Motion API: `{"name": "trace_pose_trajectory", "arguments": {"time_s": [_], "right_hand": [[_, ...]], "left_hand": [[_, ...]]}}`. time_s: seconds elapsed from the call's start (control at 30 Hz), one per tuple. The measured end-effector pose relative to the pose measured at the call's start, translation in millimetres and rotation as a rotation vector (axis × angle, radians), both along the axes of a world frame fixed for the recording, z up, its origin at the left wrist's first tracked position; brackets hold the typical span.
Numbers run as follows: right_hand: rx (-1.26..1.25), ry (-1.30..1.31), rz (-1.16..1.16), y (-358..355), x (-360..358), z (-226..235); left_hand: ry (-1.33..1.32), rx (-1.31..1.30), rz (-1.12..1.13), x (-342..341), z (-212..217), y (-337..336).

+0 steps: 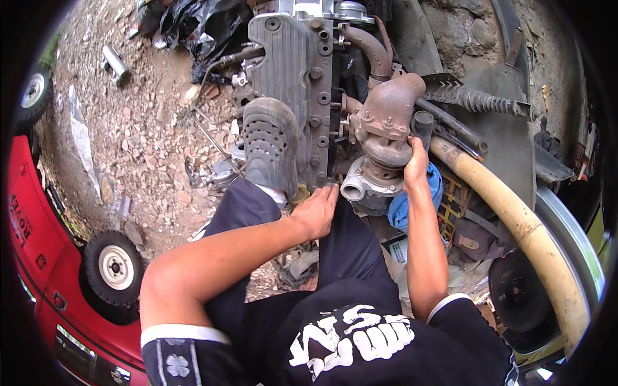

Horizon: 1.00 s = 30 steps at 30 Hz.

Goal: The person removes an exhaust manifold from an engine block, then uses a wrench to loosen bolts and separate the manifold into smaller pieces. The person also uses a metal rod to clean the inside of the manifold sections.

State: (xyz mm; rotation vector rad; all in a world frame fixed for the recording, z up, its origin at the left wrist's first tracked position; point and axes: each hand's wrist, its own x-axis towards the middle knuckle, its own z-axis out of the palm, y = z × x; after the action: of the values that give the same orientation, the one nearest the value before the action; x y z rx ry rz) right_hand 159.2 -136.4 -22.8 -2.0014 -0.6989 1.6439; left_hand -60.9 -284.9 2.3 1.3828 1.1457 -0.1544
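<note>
A rusty brown turbocharger (pixel 385 135) with a silvery compressor housing sits on the right side of an engine (pixel 278 58). My right hand (pixel 417 164) curls round the turbocharger's right edge, fingertips partly hidden behind it. At the engine's near end is my left hand (pixel 318 212), empty as far as I see, its fingers stretched out and resting by the lower corner of the cylinder head (pixel 323 138). My left foot, in a dark perforated rubber shoe (pixel 270 141), presses on the ribbed grey valve cover.
A bamboo pole (pixel 515 219) curves along the right, near a blue cloth (pixel 421 196) and a yellow grid piece (pixel 452 202). Black plastic (pixel 203 32) lies at the far left of the engine. A red vehicle (pixel 51 257) stands left on stony ground; a metal cylinder (pixel 116 66) lies there too.
</note>
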Motion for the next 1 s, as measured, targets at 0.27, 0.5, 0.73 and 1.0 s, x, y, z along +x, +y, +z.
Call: {"name": "trace_pose_trajectory", "arguments": {"time_s": [0.27, 0.5, 0.73, 1.0], "right_hand": [[0.024, 0.055, -0.076, 0.5, -1.5, 8.2], [0.028, -0.004, -0.044, 2.0, 2.2, 12.0], [0.052, 0.014, -0.053, 6.7, 10.2, 9.0], [0.023, 0.133, -0.055, 22.1, 23.3, 8.0]], "left_hand": [[0.086, 0.545, 0.639, 112.6, -127.8, -5.4], [0.134, 0.211, 0.757, 124.5, -151.5, 36.4], [0.206, -0.112, 0.658, 112.8, -159.1, 55.6], [0.219, -0.082, 0.685, 108.9, -142.0, 60.2]]}}
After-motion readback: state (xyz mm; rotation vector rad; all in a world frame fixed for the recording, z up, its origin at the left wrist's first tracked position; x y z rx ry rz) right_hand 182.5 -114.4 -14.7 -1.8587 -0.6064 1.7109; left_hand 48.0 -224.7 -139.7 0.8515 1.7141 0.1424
